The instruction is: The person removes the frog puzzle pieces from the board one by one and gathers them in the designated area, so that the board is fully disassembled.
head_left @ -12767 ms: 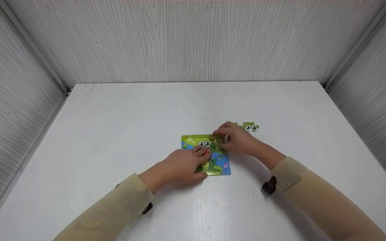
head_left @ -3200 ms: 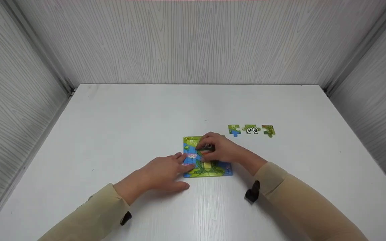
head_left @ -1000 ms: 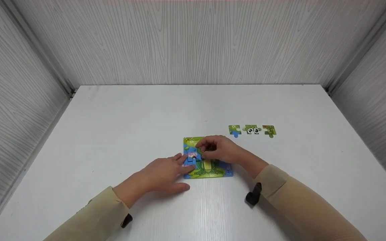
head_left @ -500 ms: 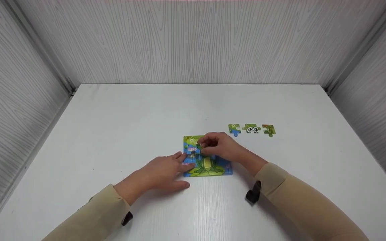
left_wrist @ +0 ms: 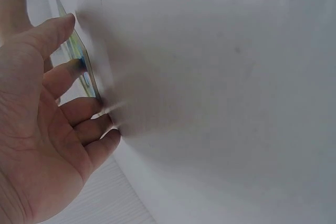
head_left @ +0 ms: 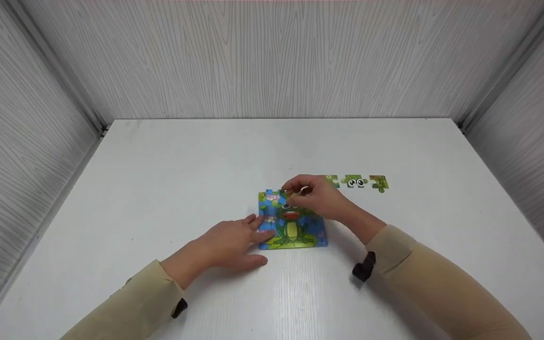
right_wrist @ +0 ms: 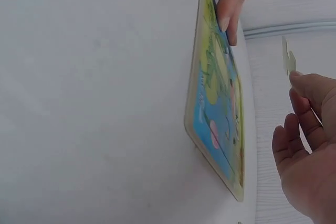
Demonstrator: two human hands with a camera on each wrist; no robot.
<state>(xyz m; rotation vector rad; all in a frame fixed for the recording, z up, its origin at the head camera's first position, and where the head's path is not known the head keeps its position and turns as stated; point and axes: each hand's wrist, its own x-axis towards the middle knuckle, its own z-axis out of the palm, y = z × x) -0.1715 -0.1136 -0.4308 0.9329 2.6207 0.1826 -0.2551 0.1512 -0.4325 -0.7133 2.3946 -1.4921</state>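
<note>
A square frog jigsaw puzzle board [head_left: 293, 231] lies on the white table. My left hand [head_left: 227, 243] rests at its left edge, fingertips on the board and thumb on the table. With thumb and fingertips, my right hand [head_left: 321, 196] pinches a puzzle piece [head_left: 272, 196] with blue and pink print. The right wrist view shows this puzzle piece [right_wrist: 287, 59] held up clear of the board [right_wrist: 218, 98], nearly edge-on. In the left wrist view the left hand's fingers [left_wrist: 63, 82] are loosely extended against the board's edge.
Behind the board to the right, puzzle pieces lie in a row: a green-blue piece [head_left: 332, 180] partly covered by the right hand, a piece with eyes [head_left: 354, 182] and a corner piece [head_left: 378, 182]. Pale wood-grain panels [head_left: 272, 61] enclose the table.
Loose pieces have been set out in the row since the earliest frame. Over the last second the right hand has lifted a piece from the board's left middle, upward and away. The left hand stays put.
</note>
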